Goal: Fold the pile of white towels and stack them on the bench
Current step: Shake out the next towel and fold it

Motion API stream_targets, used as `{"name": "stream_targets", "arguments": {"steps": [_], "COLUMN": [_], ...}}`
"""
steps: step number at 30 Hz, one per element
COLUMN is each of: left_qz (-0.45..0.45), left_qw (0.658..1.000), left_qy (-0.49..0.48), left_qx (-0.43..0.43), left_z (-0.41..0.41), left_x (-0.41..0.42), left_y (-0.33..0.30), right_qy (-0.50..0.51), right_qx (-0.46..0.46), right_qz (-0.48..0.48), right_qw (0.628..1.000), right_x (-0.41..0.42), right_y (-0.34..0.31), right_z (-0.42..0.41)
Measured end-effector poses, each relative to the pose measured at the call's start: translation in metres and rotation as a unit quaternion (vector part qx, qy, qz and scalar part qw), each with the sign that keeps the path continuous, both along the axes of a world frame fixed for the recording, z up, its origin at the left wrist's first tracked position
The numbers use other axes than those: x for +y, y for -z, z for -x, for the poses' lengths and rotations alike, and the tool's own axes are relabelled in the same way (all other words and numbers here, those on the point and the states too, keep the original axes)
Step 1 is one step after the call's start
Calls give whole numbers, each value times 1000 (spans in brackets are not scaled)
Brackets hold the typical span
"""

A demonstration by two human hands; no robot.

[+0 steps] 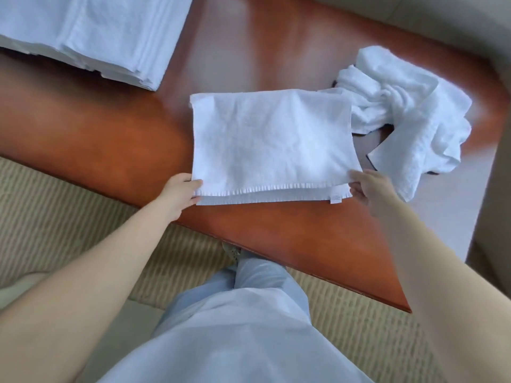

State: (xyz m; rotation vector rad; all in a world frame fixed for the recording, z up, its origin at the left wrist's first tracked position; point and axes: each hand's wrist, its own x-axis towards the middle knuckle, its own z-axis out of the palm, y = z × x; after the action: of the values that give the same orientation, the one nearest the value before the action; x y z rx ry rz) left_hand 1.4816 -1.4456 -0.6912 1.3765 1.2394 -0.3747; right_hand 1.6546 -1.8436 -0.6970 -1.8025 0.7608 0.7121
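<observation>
A white towel (272, 146), folded in half, lies flat on the glossy brown bench (116, 139). My left hand (181, 193) pinches its near left corner, thumb on top. My right hand (369, 187) pinches the near right corner beside a small label. To the right of it lies a crumpled pile of white towels (409, 106), touching the folded towel's far right edge. A tall stack of folded white towels (91, 34) sits at the bench's far left.
The bench's near edge (304, 269) runs diagonally in front of my legs in pale trousers (243, 327). Striped beige carpet (55, 211) covers the floor. A light upholstered surface (456, 20) borders the bench at the back right.
</observation>
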Motion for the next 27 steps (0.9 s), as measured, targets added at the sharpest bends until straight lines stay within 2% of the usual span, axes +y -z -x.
{"name": "stream_targets", "arguments": {"steps": [4,8,10,13,18,23,27], "left_qz": [-19,-72,-114,-171,-98,-138,-150], "left_qw": [999,996,988,968,981,963,968], "left_qy": [28,44,84,159,159,229,199], "left_qx": [32,38,56,90,52,28,40], "left_z": [13,19,23,25,16,10,5], "left_x": [0,5,4,1,-2,3,7], "left_y": [24,33,38,45,48,48,50], "right_qy": [-50,-86,-122,-157,-165,-164,-145], "right_qx": [26,-21,-48,-65,-11,-36,-43], "right_qz": [56,107,151,147,118,142,144], "right_qw": [997,990,980,974,979,976,978], "right_x": [-8,-15,-14,-9,-9,-9,-11], "right_y": [35,35,32,32,32,31,30], "right_z": [23,32,37,38,30,26,22]}}
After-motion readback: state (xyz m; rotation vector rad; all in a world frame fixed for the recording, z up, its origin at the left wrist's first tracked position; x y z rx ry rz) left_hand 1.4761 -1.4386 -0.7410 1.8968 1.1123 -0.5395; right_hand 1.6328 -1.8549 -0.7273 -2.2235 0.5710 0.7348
